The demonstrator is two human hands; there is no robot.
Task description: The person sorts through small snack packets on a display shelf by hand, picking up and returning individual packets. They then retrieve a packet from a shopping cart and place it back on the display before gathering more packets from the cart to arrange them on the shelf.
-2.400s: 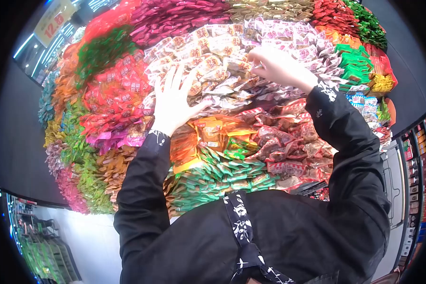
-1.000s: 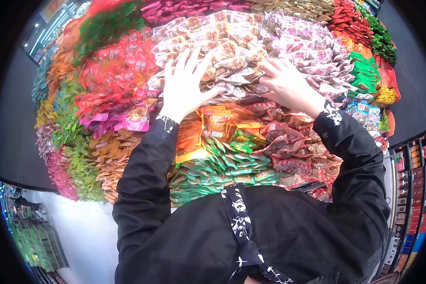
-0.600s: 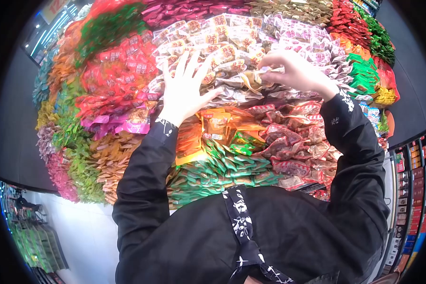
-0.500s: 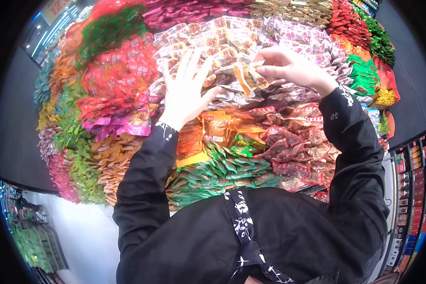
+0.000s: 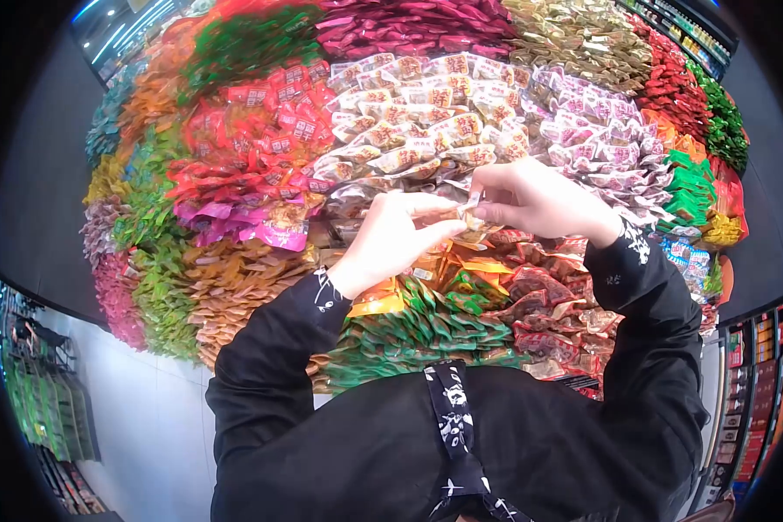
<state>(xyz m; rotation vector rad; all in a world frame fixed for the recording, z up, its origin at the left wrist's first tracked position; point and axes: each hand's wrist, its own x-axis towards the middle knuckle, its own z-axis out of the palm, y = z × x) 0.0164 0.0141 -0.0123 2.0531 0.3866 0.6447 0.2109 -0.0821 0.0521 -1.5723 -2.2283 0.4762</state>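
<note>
Both hands meet near the middle of the view, over the heaped snack packets. My right hand (image 5: 531, 202) pinches the top edge of a small light packet (image 5: 473, 217). From the left, my left hand (image 5: 396, 237) closes thumb and fingers on the same packet, which is largely hidden between the hands. Just beyond lie rows of white packets with red print (image 5: 422, 113). Orange packets (image 5: 474, 270) and green packets (image 5: 409, 322) lie on the near side, below the hands.
Red packets (image 5: 270, 109) and magenta packets (image 5: 274, 228) are piled at left, purple-white packets (image 5: 596, 130) at right. Red-brown packets (image 5: 557, 300) lie near my body. Stocked shelves (image 5: 757, 374) stand at far right, with a pale floor (image 5: 148, 400) at lower left.
My left hand has gone from spread flat on the packets to closed at the packet in my right hand. Both hands are nearer my body, and the view has shifted.
</note>
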